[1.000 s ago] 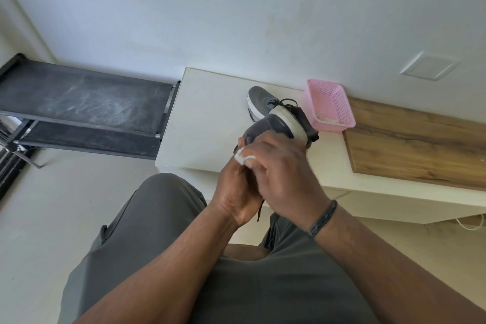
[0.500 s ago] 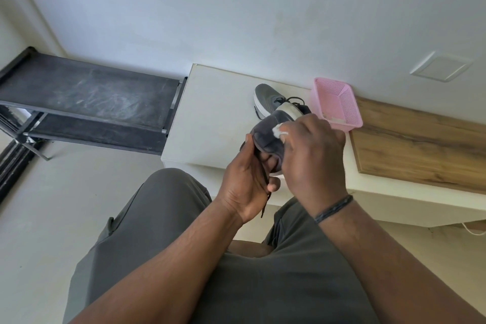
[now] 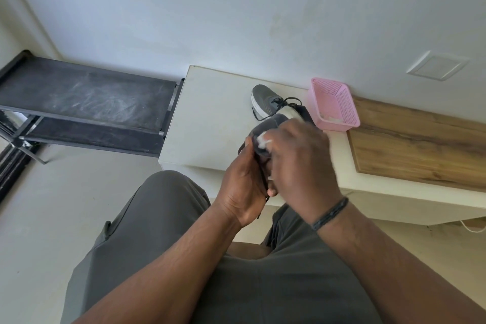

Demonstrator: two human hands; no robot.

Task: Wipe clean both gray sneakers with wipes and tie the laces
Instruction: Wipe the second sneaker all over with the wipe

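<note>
My left hand (image 3: 243,187) grips a gray sneaker (image 3: 268,126) from below, holding it up above the front edge of the white table (image 3: 207,118). My right hand (image 3: 297,163) covers most of that shoe and presses a white wipe (image 3: 263,139) against its gray upper. A black lace hangs down between my hands. The second gray sneaker (image 3: 265,98) with a white sole and black laces stands on the table behind, partly hidden by the held shoe.
A pink mesh basket (image 3: 332,105) with white scraps inside sits on the table by the wall. A wooden board (image 3: 420,147) lies to its right. A black shoe rack (image 3: 86,102) stands to the left. My lap in gray shorts (image 3: 147,231) is below.
My right hand with the wipe moved up over the shoe's toe and then back a little along the upper. My left hand keeps its hold on the sneaker.
</note>
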